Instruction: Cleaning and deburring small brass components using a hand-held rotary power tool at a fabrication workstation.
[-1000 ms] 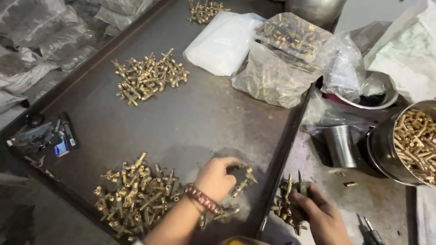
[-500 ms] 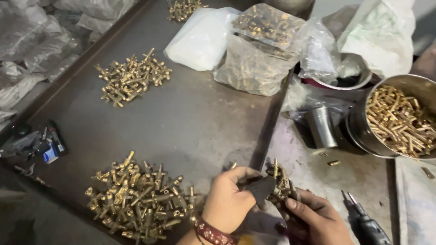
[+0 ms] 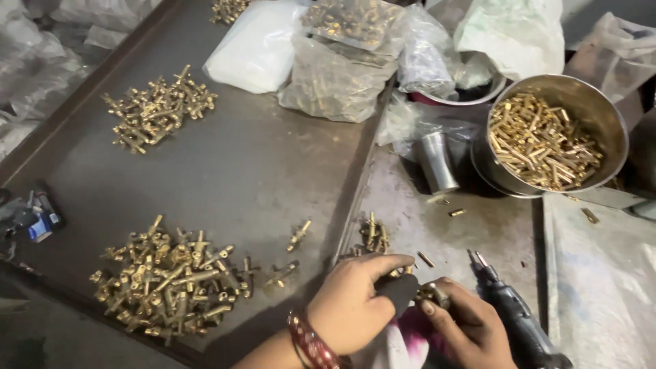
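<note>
At bottom centre: both hands meet over the worktop (image 3: pixel 471 232) edge.
Left hand (image 3: pixel 355 304): closed round a dark grip at its fingertips, likely to steady the part; bangles on wrist.
Right hand (image 3: pixel 461 328): fingers pinched on a small brass fitting (image 3: pixel 432 294), held close for fine handling.
Fitting location: between the two hands, just right of the tray (image 3: pixel 225 184) rim.
Driver (image 3: pixel 512 314): lies touching the right hand, tip pointing away, within easy reach.
Near pile (image 3: pixel 171 280): brass parts on tray, left of hands.
Far pile (image 3: pixel 158 108): kept well apart, probably a separate batch.
Bowl (image 3: pixel 553 140): full of brass pieces, up right.
</note>
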